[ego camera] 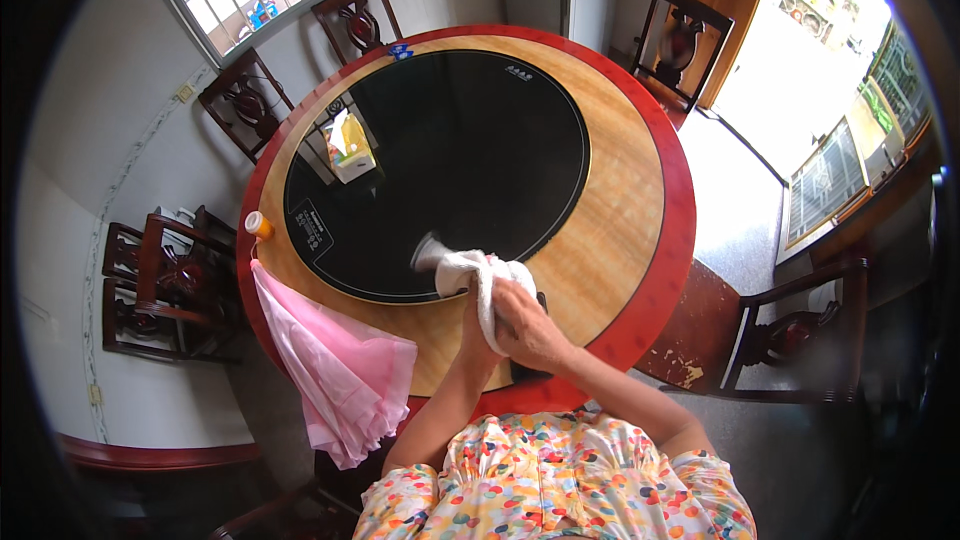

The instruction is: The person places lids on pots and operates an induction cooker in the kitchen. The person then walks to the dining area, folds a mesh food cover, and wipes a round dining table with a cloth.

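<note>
A white cloth [465, 274] is bunched between my two hands, above the near edge of the round table's black glass turntable [465, 157]. My left hand [476, 322] grips it from the left, partly hidden behind a fold. My right hand [519, 319] presses on it from the right. A blurred, pale end sticks out at the cloth's left; whether it is cloth or another item I cannot tell. Beneath and behind my right hand lies a dark object [531, 371], mostly covered. To my left, a pink folded umbrella [337, 367] hangs over the table's edge.
An orange bottle with a white cap [259, 225] stands on the table's left rim [679, 210]. A tissue box [350, 150] sits on the turntable; small blue packets [400, 52] lie at the far edge. Wooden chairs [795, 337] surround the table. A doorway opens at the right.
</note>
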Motion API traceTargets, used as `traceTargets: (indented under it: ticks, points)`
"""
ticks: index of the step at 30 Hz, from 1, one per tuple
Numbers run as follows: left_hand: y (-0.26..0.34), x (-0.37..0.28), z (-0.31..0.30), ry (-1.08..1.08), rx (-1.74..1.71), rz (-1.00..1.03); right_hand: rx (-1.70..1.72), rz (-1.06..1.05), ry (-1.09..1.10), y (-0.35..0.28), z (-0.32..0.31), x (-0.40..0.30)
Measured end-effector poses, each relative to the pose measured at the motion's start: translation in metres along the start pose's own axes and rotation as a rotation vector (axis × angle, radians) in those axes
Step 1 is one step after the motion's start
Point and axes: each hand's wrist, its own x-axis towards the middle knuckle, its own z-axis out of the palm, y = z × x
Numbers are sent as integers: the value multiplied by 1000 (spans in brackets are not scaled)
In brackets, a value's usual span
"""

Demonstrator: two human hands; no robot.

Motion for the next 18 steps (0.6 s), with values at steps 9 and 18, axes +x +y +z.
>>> traceTargets:
  ticks: [9,18]
  points:
    - [124,-2,-9,410,584,624,-326,198,415,124,-63,-16]
    - [152,50,-18,711,1477,792,-482,197,467,195,-52,42]
